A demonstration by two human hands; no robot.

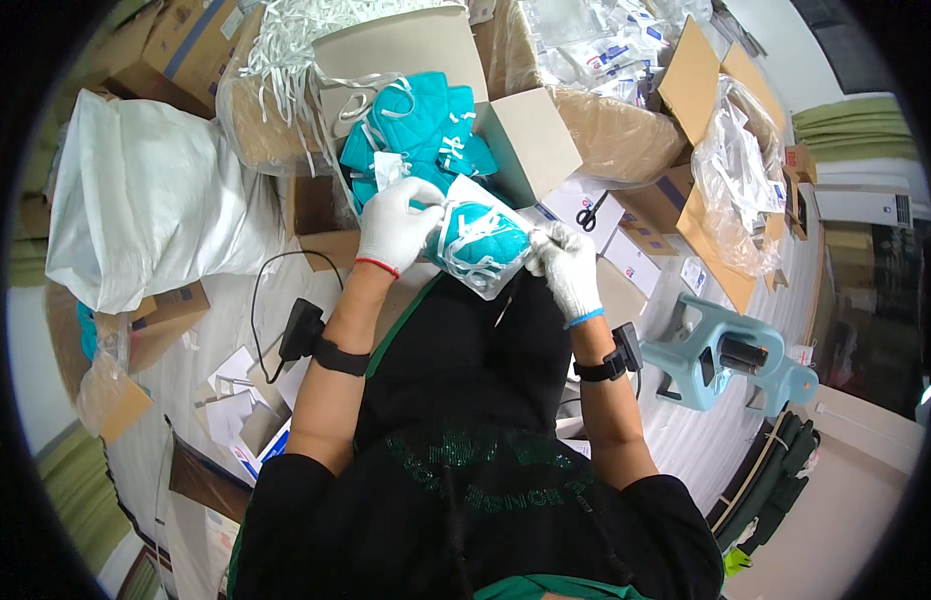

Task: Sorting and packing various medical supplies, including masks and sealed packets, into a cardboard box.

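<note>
In front of my lap I hold up a clear-and-white pouch [473, 192] with a teal face mask [494, 243] and its white straps inside. My left hand [396, 228], in a white glove with a red cuff, is closed at the pouch's upper left edge. Gripping the right edge is my right hand [568, 268], gloved in white with a blue cuff. Just beyond, an open carton [401, 45] holds a heap of teal masks [411, 112] with white straps. A small white slip [389, 170] lies on the heap near my left fingers.
A large white sack [156, 200] stands at left. White straps [286, 60] spill over a box behind. Lined cartons with packets [606, 50] and clear wrap [736, 180] stand at right, near black scissors [591, 212]. Light-blue stools [701, 350] sit at far right.
</note>
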